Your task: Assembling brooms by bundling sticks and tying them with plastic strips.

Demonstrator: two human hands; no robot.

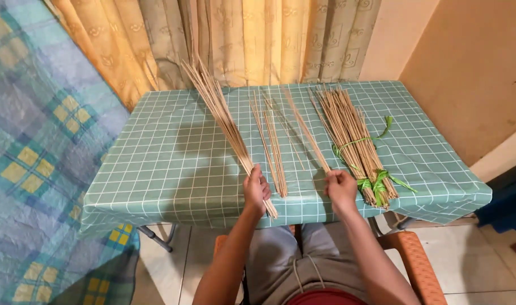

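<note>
Warm, dim indoor light; slight softness.

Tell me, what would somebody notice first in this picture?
Probably the long tan sticks on the green checked table. The left hand grips a bunch that slants up toward the curtain, and the right hand pinches a single stick. To the right lies a thick bundle tied with green ribbon, and a few loose sticks lie between the hands.

View, single: head-worn camera, seated position at near edge of worktop (173, 164). Faces forward and steeply down. Close range; whole worktop framed, curtain (241, 39) beyond far edge, lap and floor below. No second view.
</note>
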